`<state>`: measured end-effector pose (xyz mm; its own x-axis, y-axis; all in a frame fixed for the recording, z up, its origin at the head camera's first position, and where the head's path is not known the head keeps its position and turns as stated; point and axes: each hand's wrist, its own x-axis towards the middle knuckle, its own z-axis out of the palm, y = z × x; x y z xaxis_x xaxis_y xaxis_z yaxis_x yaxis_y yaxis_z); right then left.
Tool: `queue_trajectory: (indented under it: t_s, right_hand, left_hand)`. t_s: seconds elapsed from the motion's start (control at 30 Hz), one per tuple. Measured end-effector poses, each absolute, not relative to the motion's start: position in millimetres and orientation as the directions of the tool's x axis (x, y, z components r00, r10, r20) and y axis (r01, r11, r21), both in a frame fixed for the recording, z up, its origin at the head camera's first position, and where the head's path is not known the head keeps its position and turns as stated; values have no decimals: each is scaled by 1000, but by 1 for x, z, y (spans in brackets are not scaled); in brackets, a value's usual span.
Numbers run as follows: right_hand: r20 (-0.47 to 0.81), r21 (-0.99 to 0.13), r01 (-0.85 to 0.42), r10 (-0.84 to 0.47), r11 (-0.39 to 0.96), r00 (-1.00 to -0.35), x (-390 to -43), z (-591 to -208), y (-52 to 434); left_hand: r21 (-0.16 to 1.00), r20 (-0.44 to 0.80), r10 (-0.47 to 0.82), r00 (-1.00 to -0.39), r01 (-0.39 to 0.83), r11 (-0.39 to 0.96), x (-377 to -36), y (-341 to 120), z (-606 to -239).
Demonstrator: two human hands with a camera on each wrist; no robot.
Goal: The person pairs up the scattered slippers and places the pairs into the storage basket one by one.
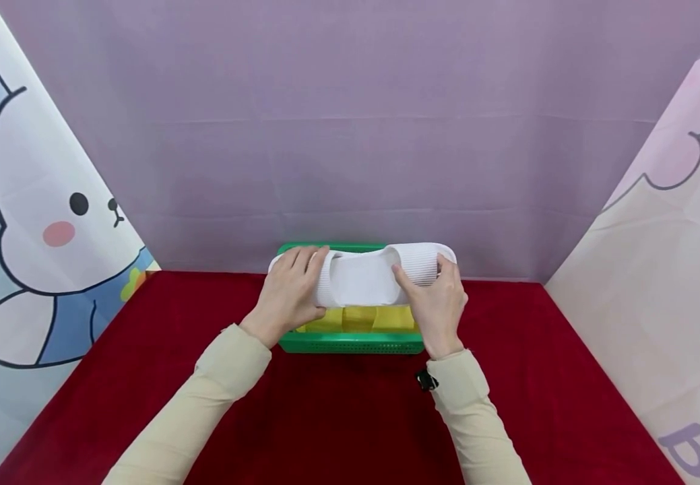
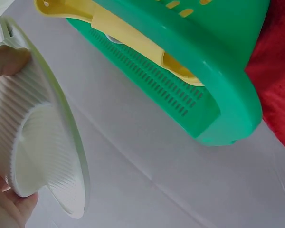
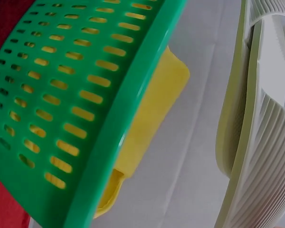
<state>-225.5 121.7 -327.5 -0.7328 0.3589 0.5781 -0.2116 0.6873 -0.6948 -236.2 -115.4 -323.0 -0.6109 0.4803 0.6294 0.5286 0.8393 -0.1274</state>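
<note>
A pair of white slippers [image 1: 362, 279] with ribbed straps is held level above the green basket [image 1: 350, 343]. The two soles lie against each other, one strap towards each end. My left hand [image 1: 292, 289] grips the left end, its fingers over the strap. At the right end, my right hand [image 1: 438, 303] pinches the other strap, thumb on the near side. The left wrist view shows fingers around the ribbed strap of a white slipper [image 2: 38, 142]. Stacked soles of the slippers [image 3: 242, 118] appear in the right wrist view. Yellow slippers [image 1: 358, 320] lie inside the basket, partly hidden.
The basket, with slotted walls, stands on a red cloth [image 1: 350, 417] near the back edge. A plain purple-grey curtain [image 1: 350, 135] hangs behind it. Printed cartoon panels flank both sides, with a white animal [image 1: 52, 202] on the left one.
</note>
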Motion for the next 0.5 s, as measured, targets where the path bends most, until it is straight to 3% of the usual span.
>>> queue_trajectory:
  t_s: [0.5]
  right_hand:
    - [581, -695, -239, 333, 679, -743, -223, -330, 110]
  left_hand:
    - [-129, 602, 491, -629, 530, 838, -236, -101, -322]
